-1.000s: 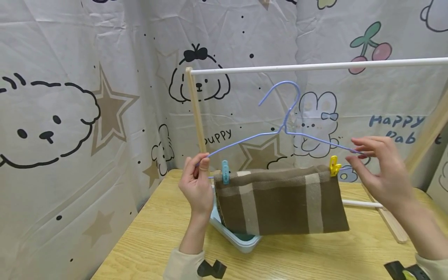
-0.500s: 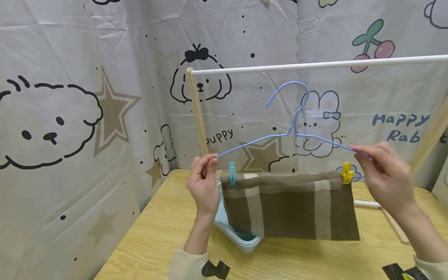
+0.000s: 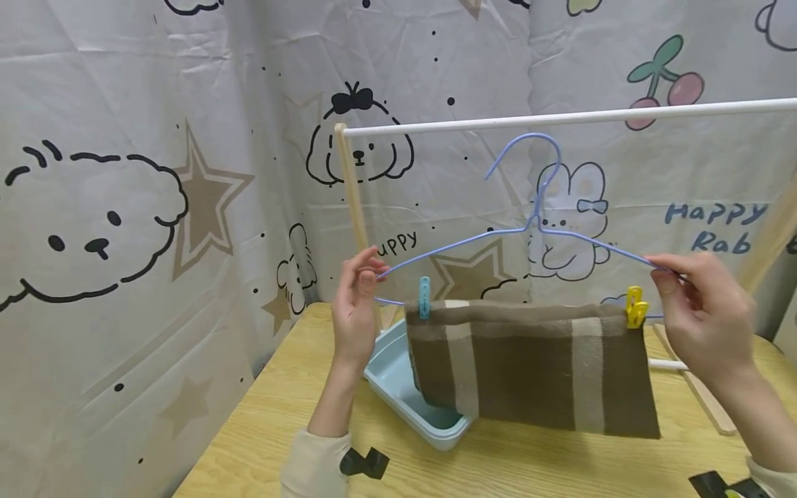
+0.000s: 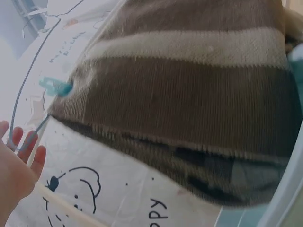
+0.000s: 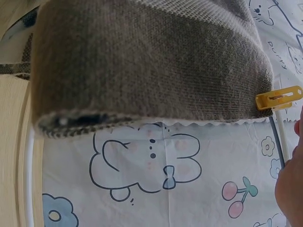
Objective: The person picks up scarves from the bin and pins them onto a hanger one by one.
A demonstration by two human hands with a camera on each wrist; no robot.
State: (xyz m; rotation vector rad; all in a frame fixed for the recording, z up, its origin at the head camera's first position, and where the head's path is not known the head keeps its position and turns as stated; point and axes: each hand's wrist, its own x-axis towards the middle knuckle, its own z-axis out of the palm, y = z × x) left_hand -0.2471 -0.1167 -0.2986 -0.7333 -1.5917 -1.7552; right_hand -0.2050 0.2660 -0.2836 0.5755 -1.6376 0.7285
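A blue wire clothes hanger point(image 3: 473, 238) is held up with its hook just below the rack's bar. Over its lower wire hangs a folded brown cloth point(image 3: 529, 366) with pale stripes, fastened by a light blue clothespin point(image 3: 425, 297) at the left and a yellow clothespin point(image 3: 635, 308) at the right. My right hand point(image 3: 710, 318) pinches the hanger's right shoulder between thumb and fingers. At the left end, my left hand point(image 3: 358, 304) has loosened fingers beside the wire corner; the left wrist view shows these fingers point(image 4: 39, 158) spread behind the wire.
A drying rack with a white bar point(image 3: 560, 119) and wooden legs point(image 3: 351, 187) stands behind the hanger. Partly under the cloth, a light blue basin point(image 3: 398, 387) sits on the wooden table point(image 3: 261, 422). A printed curtain point(image 3: 205, 339) surrounds the table.
The hanger with the cloth has shifted right and slightly up. My right hand has taken hold of the right shoulder; my left hand has loosened its grip on the left end.
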